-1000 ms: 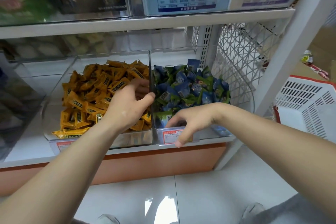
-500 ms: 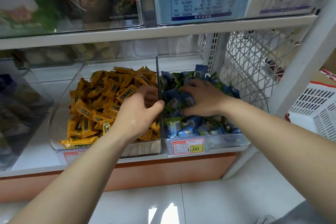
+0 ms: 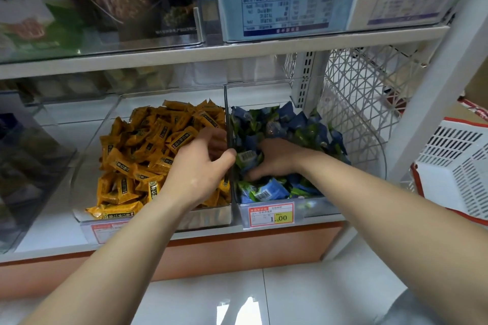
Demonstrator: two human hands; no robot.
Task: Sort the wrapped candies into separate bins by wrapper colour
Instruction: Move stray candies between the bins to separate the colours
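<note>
Shelf (image 3: 52, 229): white board over an orange base, carrying two clear bins side by side.
Left bin (image 3: 87, 171): clear walls, heaped with yellow candies (image 3: 142, 155), piled highest toward the back and right.
Right bin (image 3: 319, 206): clear, set against the left bin, filled with blue-green candies (image 3: 295, 124).
White basket (image 3: 459, 171): off to the right, past the shelf upright, well apart from both bins.
Left forearm (image 3: 118, 245): bare, stretched up from the lower left toward the bins.
Right forearm (image 3: 383, 206): bare, coming in from the lower right across the right bin's front edge.
Left hand (image 3: 198, 174): back up, over the right edge of the yellow pile; fingers (image 3: 214, 140) curled down on the yellow side, thumb hooked across the dividing wall (image 3: 227, 113), pinching that wall.
Right hand (image 3: 280, 158): palm down, sunk into the front half of the blue-green pile; fingers curled tight with tips buried, closing with the thumb round a clump of wrappers.
Price tag (image 3: 272, 215): on the right bin's front, below the right hand.
Green barcode candy (image 3: 247, 157): wedged between right thumb and forefinger, just beside the dividing wall.
</note>
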